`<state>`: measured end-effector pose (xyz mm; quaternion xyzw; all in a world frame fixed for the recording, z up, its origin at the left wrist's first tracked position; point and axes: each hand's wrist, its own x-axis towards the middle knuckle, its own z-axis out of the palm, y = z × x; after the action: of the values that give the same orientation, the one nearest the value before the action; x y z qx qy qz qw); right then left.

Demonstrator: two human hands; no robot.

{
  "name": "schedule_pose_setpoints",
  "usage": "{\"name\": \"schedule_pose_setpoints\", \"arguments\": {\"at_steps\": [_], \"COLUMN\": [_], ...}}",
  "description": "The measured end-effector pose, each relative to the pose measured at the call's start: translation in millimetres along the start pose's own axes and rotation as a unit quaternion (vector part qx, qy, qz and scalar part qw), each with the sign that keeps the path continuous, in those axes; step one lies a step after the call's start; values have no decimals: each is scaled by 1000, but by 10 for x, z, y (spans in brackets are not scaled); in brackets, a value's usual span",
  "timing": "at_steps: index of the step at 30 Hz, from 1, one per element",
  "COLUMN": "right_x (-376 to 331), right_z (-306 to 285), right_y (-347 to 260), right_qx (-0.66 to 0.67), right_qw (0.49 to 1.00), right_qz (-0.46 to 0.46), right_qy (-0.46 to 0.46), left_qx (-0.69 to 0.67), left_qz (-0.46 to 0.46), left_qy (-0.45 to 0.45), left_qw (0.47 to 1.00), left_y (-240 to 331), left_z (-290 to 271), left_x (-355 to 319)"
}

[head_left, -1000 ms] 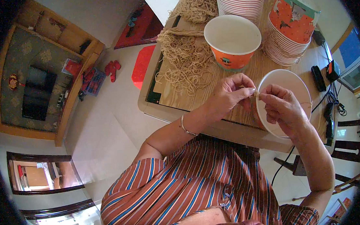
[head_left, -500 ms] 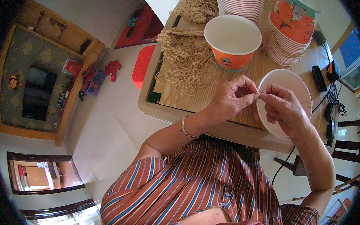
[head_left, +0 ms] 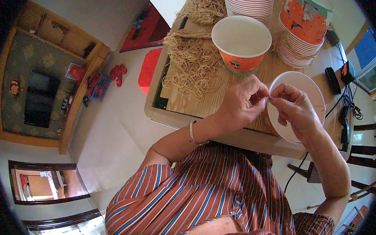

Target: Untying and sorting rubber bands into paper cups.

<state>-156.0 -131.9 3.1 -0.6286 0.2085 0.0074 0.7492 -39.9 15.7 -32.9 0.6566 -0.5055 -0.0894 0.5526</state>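
Note:
My left hand (head_left: 245, 99) and my right hand (head_left: 296, 107) meet fingertip to fingertip, each closed in a pinch on a thin tan string, of which barely anything shows between them. They are over the near left rim of a white paper tub (head_left: 298, 79). A strand of tan string (head_left: 322, 105) lies across that tub's right rim. Just beyond my left hand an orange paper tub (head_left: 242, 62) with a white inside stands upright. Tangled tan string (head_left: 194, 66) lies in a heap on the wooden table (head_left: 234, 99), left of the orange tub.
Behind the orange tub rises a stack of white tubs (head_left: 250, 1). An upside-down stack of orange tubs (head_left: 304, 26) stands at the far right. More tan string (head_left: 205, 8) lies at the back. Black cables (head_left: 346, 102) and a black adapter (head_left: 347, 73) sit along the right edge.
My hands stay pinched together at nearly the same spot. The left hand has turned slightly, and its fingers have drawn closer together. The tubs and string heaps have not moved.

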Motion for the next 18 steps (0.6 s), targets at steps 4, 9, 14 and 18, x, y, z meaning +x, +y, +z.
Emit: {"name": "schedule_pose_setpoints", "arguments": {"at_steps": [4, 9, 14, 18], "right_x": [-2, -7, 1, -1], "right_z": [30, 50, 25, 29], "right_y": [0, -18, -5, -14], "right_qx": [-24, -14, -2, 1], "right_qw": [999, 999, 1000, 1000], "right_qz": [-30, -19, -8, -4], "right_qy": [23, 28, 25, 17], "left_qx": [15, -121, -127, -114], "left_qz": [-55, -159, -170, -153], "left_qy": [-14, -63, -57, -63], "left_qw": [998, 978, 976, 980], "left_y": [110, -36, -32, 28], "left_z": [-12, -46, -51, -11], "left_x": [-10, -63, -36, -35]}}
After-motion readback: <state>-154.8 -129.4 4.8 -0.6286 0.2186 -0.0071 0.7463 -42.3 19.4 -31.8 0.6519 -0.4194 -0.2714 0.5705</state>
